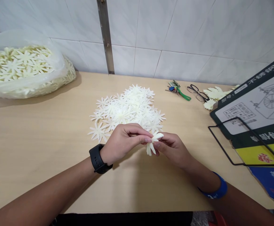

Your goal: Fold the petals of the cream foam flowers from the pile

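Note:
My left hand and my right hand meet over the wooden table, both pinched on one cream, star-shaped flower cutout. Its petals are folded together and hang down between my fingertips. Just behind my hands lies a spread pile of flat white flower cutouts. My left wrist carries a black watch, my right a blue band.
A clear plastic bag full of the same cutouts sits at the back left. Keys with a green tag, eyeglasses and a few more cutouts lie at the back right. A printed box with a black wire frame fills the right side. A tiled wall stands behind.

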